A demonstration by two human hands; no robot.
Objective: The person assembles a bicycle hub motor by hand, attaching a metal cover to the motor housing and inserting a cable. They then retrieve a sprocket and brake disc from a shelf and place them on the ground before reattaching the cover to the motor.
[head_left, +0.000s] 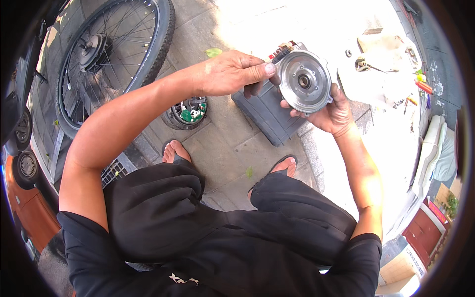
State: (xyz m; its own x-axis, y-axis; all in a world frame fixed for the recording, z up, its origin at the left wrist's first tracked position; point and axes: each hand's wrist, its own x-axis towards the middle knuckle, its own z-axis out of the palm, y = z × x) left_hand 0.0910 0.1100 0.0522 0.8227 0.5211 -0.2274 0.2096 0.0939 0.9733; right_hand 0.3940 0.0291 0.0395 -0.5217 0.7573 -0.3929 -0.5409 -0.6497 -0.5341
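A round grey metal motor cover (305, 81) with a central bearing hole is held up in front of me. My right hand (331, 111) grips it from below, fingers curled around its lower rim. My left hand (232, 73) reaches across from the left, its thumb and fingers pinching the cover's left edge beside a short black cable end with red parts (281, 53). Under both hands a dark grey ribbed case (267, 116) lies on the pavement.
A spoked bicycle wheel with a hub motor (106, 54) lies at upper left. An open round motor part with a green circuit board (190, 113) rests on the paving. Small tools and parts (391, 62) sit in bright sun at upper right. My sandalled feet (175, 151) are below.
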